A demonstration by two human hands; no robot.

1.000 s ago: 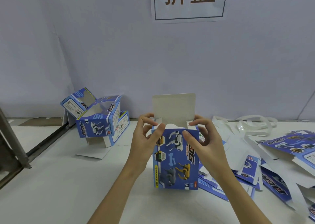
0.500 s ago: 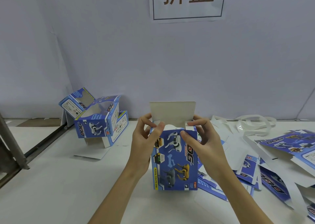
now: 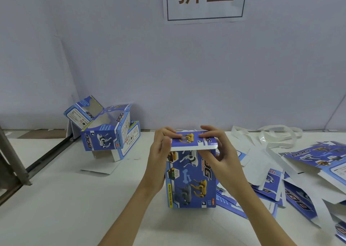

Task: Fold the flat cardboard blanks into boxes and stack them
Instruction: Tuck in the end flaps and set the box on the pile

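- At nine o'clock on the worktop (image 3: 56, 199) sit the folded boxes (image 3: 106, 131), blue and white, piled loosely near the wall; the front one reads "DOG" along its edge and shows a white robot dog.
- The left hand (image 3: 162, 152) comes up from six o'clock on a bare forearm, palm turned to three o'clock. Its fingers (image 3: 167, 130) curl over the top left corner of the box in work (image 3: 191, 178), the thumb lying on the lid flap (image 3: 193, 141), so the hand grips box and flap together.
- That box stands upright at the centre of the worktop, its blue lid flap folded down nearly level over the top, the white edge facing the camera. The front reads "DOG", "FUNNY MOVING DOG" on a yellow strip, and "TOP" at the lower right, with white, grey and yellow dogs and a bone.
- The right hand (image 3: 222, 157) mirrors it: fingers (image 3: 209, 128) bent over the flap's far right edge, thumb tucked under the flap against the front panel, pinching the flap.
- At twelve o'clock a wall sign (image 3: 205, 2) reads "折盒".
- At three o'clock lie the flat blanks (image 3: 303, 174), scattered and overlapping, with white strapping (image 3: 277, 135) behind them.
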